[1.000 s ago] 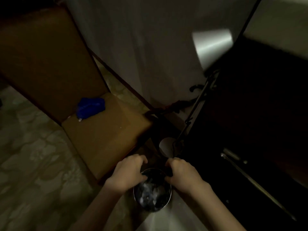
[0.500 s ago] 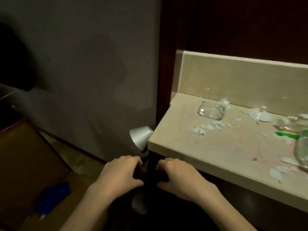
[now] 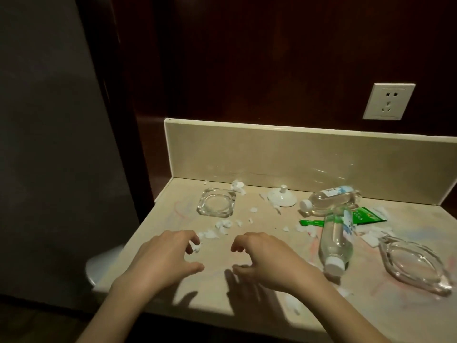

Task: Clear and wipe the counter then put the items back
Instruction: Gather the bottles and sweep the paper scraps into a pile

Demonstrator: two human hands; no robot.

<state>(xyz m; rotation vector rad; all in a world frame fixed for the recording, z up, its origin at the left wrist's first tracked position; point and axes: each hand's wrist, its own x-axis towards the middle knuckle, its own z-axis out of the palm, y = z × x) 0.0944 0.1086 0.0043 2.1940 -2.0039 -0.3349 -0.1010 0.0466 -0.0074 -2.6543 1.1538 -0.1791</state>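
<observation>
Head view: a second ago both hands were gripping a small bin of scraps down by the floor beside a chair; now the view is taking in the worktop and the bin is no longer showing. The left hand and right hand are hovering just above the near left part of the worktop, fingers loosely curled and holding nothing. That is suggesting one load has been dumped and clearing is resuming, with wiping and putting back not yet begun.

White scraps are lying just beyond the fingertips, with more scattered toward the back edge. A square ashtray is sitting near the back left corner, a white lid at mid back. Two bottles are lying on their sides right of centre: one near the back, the other pointing its cap toward the near edge. A green packet is lying partly under them, and a glass dish is resting at the right edge. Faint red and blue smears are marking the beige surface.

Behind, a pale backsplash is meeting dark wood panelling with a socket; a grey wall is standing at left.
</observation>
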